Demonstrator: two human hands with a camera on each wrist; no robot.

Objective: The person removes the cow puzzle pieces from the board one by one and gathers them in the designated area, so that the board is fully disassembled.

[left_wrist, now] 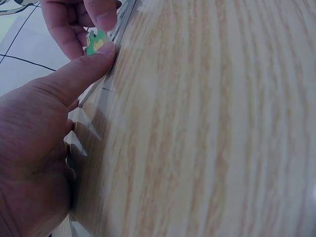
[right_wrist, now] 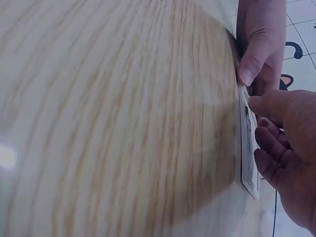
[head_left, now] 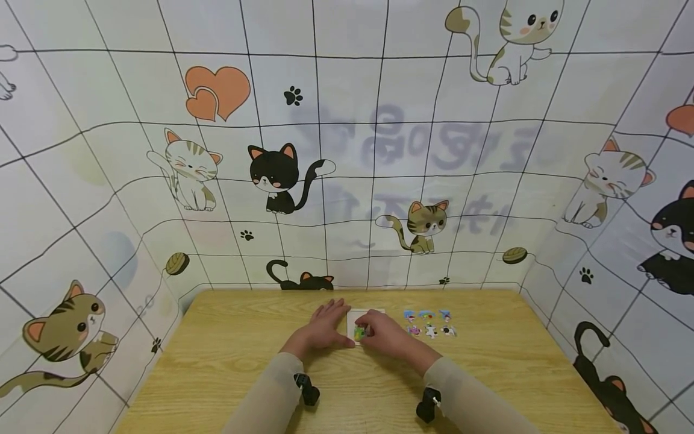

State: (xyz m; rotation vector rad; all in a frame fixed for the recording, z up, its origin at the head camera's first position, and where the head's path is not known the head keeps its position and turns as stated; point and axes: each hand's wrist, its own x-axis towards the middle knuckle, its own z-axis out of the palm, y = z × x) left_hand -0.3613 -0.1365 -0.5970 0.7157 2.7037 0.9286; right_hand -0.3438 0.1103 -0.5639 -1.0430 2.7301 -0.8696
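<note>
A small white puzzle tray (head_left: 351, 319) lies near the back of the table, with a green and yellow puzzle piece (head_left: 359, 333) at its near left corner. My left hand (head_left: 323, 328) rests along the tray's left side, fingers straight and thumb at the near corner; the thumb (left_wrist: 94, 64) is beside the green piece in the left wrist view. Over the tray, my right hand (head_left: 387, 337) has curled fingers and seems to pinch a puzzle piece, mostly hidden by the fingers. In the right wrist view the right thumb (right_wrist: 271, 104) is at the tray's edge.
Several loose puzzle pieces (head_left: 431, 330) lie in two rows right of the tray. The wooden table (head_left: 244, 349) meets a cat-printed sheet (head_left: 347, 241) behind and at both sides. A dark wrist camera (head_left: 308, 389) is strapped to each sleeve.
</note>
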